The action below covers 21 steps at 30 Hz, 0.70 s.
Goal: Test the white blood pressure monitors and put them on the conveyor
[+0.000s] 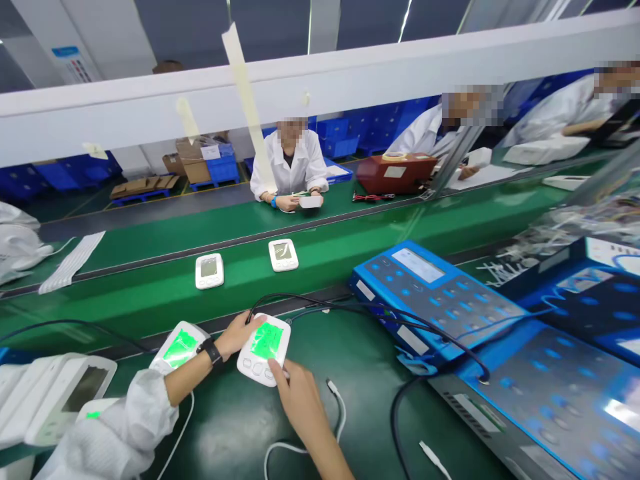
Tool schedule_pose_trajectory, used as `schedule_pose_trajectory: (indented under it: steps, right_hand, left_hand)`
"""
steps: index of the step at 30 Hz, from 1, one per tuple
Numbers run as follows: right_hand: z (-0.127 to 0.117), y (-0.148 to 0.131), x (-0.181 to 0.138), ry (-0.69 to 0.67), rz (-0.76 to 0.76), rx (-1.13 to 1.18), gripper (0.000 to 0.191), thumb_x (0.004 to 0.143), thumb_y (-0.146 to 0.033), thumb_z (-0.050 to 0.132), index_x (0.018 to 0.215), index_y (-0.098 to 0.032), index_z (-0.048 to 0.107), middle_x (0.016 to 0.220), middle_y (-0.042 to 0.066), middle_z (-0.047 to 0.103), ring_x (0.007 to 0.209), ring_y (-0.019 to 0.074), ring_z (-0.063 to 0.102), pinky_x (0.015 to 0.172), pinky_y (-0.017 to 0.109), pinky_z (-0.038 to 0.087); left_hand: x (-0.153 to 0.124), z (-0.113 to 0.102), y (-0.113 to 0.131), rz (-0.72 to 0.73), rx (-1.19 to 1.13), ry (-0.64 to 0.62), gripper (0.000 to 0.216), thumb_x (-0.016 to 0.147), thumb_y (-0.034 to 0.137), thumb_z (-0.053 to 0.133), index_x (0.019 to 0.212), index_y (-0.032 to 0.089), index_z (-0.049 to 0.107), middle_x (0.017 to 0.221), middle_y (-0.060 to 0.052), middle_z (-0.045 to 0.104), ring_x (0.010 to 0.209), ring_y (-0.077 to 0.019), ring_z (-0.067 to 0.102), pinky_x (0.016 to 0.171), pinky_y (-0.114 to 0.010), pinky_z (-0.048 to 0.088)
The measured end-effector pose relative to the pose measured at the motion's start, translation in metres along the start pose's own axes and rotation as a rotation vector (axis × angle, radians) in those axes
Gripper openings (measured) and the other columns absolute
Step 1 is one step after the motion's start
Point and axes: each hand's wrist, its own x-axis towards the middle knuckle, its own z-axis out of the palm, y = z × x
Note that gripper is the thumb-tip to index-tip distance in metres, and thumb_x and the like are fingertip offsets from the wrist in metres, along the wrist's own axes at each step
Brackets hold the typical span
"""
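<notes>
White handheld unit (267,341), screen lit green, sits just left of mid-view above the dark-green bench, left hand (236,338) clamped on its edge at 10 o'clock. Right hand (300,395) at 5 o'clock, thumb on the unit's front, other fingers partly hidden, cannot tell if they grip. From the unit: second lit unit (181,345) at 9 o'clock, unlit one (283,255) near 12, blue tester (430,287) between 2 and 3.
</notes>
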Motion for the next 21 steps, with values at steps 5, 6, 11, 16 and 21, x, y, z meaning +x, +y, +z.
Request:
schedule_pose_trajectory:
  steps: [5, 6, 11, 16, 21]
  right_hand:
    - [-0.008, 0.003, -0.003, 0.022, 0.036, 0.187, 0.053, 0.107, -0.055, 0.037, 0.085, -0.023, 0.072, 0.086, 0.008, 0.078, 0.076, 0.0230, 0.071, 0.067, 0.026, 0.049]
    - [-0.008, 0.003, -0.004, 0.025, 0.044, 0.214, 0.054, 0.106, -0.057, 0.036, 0.086, -0.022, 0.072, 0.087, 0.008, 0.078, 0.076, 0.0231, 0.070, 0.068, 0.026, 0.050]
    - [-0.010, 0.003, -0.009, -0.004, 0.089, 0.328, 0.055, 0.100, -0.066, 0.042, 0.082, -0.021, 0.070, 0.080, 0.006, 0.074, 0.073, 0.0235, 0.066, 0.064, 0.027, 0.049]
    - [-0.003, 0.007, -0.015, 0.046, 0.076, 0.255, 0.061, 0.092, -0.072, 0.049, 0.056, -0.025, 0.033, 0.054, -0.003, 0.041, 0.054, 0.0164, 0.040, 0.052, 0.027, 0.031]
    - [0.003, 0.012, -0.019, 0.083, 0.034, 0.190, 0.060, 0.096, -0.072, 0.043, 0.064, -0.026, 0.022, 0.061, -0.005, 0.029, 0.058, 0.0162, 0.031, 0.055, 0.028, 0.030]
  left_hand:
    - [-0.004, 0.002, 0.008, -0.094, -0.263, -0.004, 0.067, 0.062, 0.077, 0.083, 0.078, 0.021, 0.050, 0.064, 0.003, 0.056, 0.058, -0.0143, 0.057, 0.056, -0.027, 0.045]
    - [-0.009, 0.002, 0.007, -0.095, -0.306, 0.018, 0.068, 0.064, 0.076, 0.083, 0.090, 0.020, 0.054, 0.074, 0.000, 0.063, 0.066, -0.0164, 0.064, 0.063, -0.028, 0.050]
    - [-0.051, 0.011, -0.006, -0.124, -0.372, 0.041, 0.123, 0.068, 0.057, 0.093, 0.159, 0.023, 0.017, 0.103, -0.012, 0.074, 0.088, -0.0282, 0.074, 0.078, -0.039, 0.057]
    - [-0.071, -0.001, -0.001, 0.037, -0.145, -0.081, 0.100, 0.083, 0.058, 0.079, 0.162, 0.025, 0.025, 0.107, -0.011, 0.073, 0.086, -0.0273, 0.073, 0.073, -0.036, 0.056]
    - [-0.044, -0.096, 0.044, 0.258, 0.037, 0.246, 0.078, 0.084, 0.052, 0.078, 0.149, 0.023, 0.046, 0.133, -0.012, 0.067, 0.110, -0.0299, 0.068, 0.090, -0.038, 0.057]
